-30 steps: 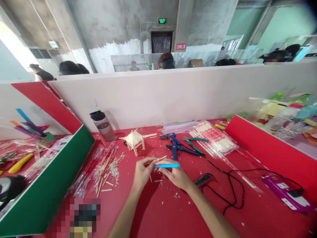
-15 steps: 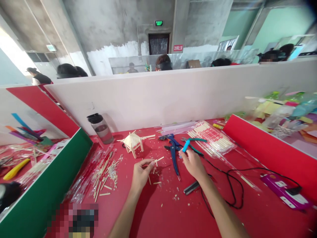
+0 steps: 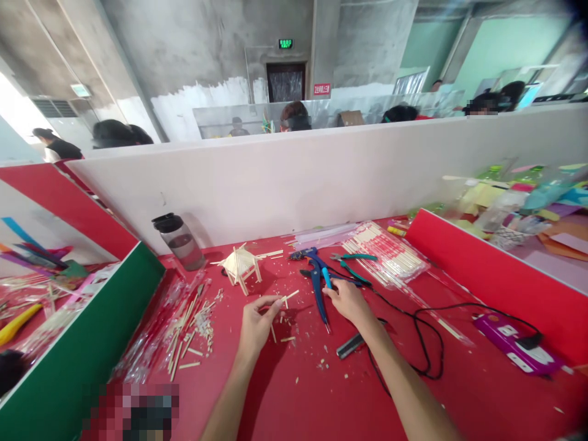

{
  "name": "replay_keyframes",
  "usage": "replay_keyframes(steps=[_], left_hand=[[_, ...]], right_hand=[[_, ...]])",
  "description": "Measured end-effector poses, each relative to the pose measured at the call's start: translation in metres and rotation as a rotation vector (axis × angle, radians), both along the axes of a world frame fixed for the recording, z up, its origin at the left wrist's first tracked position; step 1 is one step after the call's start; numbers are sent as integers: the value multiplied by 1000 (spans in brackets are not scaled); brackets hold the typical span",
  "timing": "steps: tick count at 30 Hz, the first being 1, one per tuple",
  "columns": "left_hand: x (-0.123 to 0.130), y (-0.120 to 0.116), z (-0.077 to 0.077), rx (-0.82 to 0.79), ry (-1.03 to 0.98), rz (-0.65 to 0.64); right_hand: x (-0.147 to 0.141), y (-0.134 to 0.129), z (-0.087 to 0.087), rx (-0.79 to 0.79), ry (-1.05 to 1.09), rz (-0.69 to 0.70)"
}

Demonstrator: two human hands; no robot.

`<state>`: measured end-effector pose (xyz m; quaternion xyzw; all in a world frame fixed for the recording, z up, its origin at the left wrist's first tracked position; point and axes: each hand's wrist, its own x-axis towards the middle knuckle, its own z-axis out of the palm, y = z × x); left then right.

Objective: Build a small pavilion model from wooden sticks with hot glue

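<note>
Head view: model stood on the table beyond the left hand, pale top and stick legs in place, so that one looked mostly built. Stick piece was apart from it, up in the left fingers, pinched narrow at thumb and fingertips; looked partly made, a short stick crossing a longer one. Loose sticks lay unused at left. Right hand: fingers curled around blue tool, in front of the cutter; contact with the cutter, couldn't tell.
</note>
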<state>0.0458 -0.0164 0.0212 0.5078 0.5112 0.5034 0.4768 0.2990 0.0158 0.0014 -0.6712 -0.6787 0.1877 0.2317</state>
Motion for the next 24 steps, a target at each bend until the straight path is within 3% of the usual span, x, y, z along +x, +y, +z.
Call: replay_keyframes(steps=[10,16,21,24], left_hand=[[-3,-1,2,0,-18,15],[-2,-2,5,-6,-13,8],[-3,-2,7,-4,-4,13],[-3,-2,7,2,4,14]], right_hand=[[-5,-6,0,32,-29,36],[4,-16,12,-24,-134,66],[15,-25,20,-83,-86,123],[12,-27,26,-18,-16,99]])
